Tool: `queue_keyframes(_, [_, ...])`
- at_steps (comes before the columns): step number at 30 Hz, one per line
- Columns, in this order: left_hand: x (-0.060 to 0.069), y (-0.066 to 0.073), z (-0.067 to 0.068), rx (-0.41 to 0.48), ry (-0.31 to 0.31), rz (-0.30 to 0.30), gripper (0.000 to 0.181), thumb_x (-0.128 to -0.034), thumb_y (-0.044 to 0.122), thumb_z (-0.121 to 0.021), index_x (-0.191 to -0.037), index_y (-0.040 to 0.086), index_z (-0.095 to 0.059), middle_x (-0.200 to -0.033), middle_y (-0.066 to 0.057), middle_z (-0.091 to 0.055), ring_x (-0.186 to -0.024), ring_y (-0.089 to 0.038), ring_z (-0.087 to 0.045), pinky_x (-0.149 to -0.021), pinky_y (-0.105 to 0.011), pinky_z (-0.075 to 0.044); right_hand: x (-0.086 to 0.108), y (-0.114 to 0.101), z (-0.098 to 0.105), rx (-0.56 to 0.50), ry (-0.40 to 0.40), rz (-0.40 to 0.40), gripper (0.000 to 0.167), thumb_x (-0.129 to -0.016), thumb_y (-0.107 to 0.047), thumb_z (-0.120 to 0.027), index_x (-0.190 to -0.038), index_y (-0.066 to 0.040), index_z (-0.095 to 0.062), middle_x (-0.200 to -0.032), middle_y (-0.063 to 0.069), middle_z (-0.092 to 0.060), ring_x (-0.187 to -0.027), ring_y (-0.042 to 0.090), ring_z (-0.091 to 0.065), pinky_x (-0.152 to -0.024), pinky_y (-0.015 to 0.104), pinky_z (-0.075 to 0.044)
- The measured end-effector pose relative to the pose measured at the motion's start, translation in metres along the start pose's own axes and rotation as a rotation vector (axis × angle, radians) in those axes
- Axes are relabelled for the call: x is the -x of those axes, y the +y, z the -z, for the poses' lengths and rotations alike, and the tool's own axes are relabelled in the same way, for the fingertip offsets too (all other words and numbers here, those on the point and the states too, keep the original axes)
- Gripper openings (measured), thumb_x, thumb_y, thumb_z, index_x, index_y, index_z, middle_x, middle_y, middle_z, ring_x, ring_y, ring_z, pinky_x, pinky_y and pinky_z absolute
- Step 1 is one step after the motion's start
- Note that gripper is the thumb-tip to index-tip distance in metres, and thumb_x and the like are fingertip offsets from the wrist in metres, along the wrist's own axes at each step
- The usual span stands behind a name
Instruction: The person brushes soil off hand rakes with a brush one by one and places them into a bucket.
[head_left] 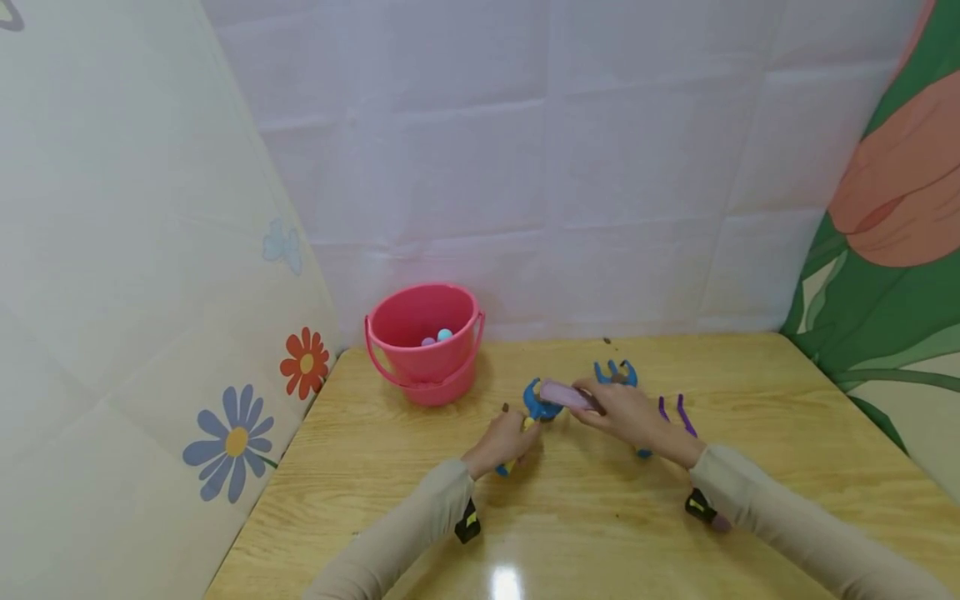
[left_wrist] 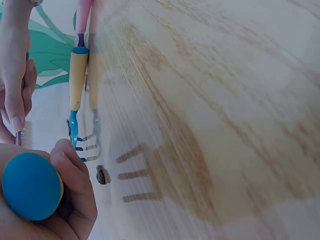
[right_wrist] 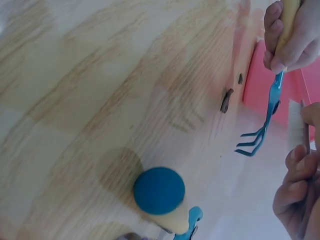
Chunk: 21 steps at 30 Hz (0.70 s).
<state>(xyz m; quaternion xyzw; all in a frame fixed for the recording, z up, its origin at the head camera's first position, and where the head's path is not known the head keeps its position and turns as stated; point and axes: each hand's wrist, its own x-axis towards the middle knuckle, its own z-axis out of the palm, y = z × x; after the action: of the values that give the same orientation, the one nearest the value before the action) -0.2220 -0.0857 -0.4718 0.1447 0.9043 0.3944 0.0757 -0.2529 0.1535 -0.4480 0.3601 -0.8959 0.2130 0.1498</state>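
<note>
My left hand (head_left: 504, 440) grips the yellow handle of a hand rake (right_wrist: 265, 127) with blue curved tines. The tines are held up off the table, and a dark bit clings near the neck. My right hand (head_left: 622, 412) pinches a flat brush (right_wrist: 296, 125) with pale bristles. In the head view the brush (head_left: 566, 394) is beside the rake's blue head (head_left: 543, 402); whether they touch, I cannot tell. A second yellow-handled hand rake (left_wrist: 76, 82) lies on the table beyond, its blue tines (head_left: 617, 372) partly hidden by my right hand.
A pink bucket (head_left: 438, 387) with small balls (head_left: 444, 335) inside stands at the back left. Purple prongs (head_left: 684, 414) of another tool show right of my right hand. Dark crumbs (right_wrist: 226, 100) lie on the wooden table (head_left: 600, 533). Cloth-covered walls stand behind and at both sides.
</note>
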Motion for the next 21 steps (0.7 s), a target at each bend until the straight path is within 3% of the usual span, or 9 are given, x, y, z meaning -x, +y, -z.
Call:
queue_keyframes(8, [0.001, 0.003, 0.001, -0.012, -0.003, 0.005, 0.027, -0.1013, 0.021, -0.051, -0.078, 0.009, -0.054, -0.048, -0.001, -0.057, -0.038, -0.008, -0.046, -0.036, -0.021, -0.032, -0.001, -0.005, -0.005, 0.003, -0.045, -0.023, 0.043, -0.093, -0.033, -0.068, -0.127, -0.006, -0.062, -0.082, -0.005, -0.063, -0.060, 0.003, -0.047, -0.049, 0.024, -0.039])
queue_keyframes(16, [0.003, 0.002, 0.004, 0.011, -0.010, 0.014, 0.039, -0.1036, 0.025, -0.050, -0.074, 0.002, -0.059, -0.051, -0.005, -0.060, -0.038, -0.007, -0.044, -0.037, -0.020, -0.031, 0.002, 0.002, -0.008, -0.014, -0.034, -0.036, 0.043, -0.094, -0.034, -0.067, -0.124, -0.004, -0.061, -0.069, -0.011, -0.050, -0.053, 0.003, -0.040, -0.045, 0.023, -0.032])
queue_keyframes(21, [0.004, 0.002, 0.006, 0.018, -0.013, 0.009, 0.043, -0.1039, 0.025, -0.050, -0.074, -0.003, -0.063, -0.050, -0.006, -0.059, -0.038, -0.007, -0.043, -0.038, -0.021, -0.031, 0.002, 0.008, -0.006, -0.024, -0.017, -0.046, 0.040, -0.095, -0.030, -0.067, -0.123, -0.003, -0.062, -0.070, -0.009, -0.054, -0.052, 0.003, -0.039, -0.046, 0.024, -0.033])
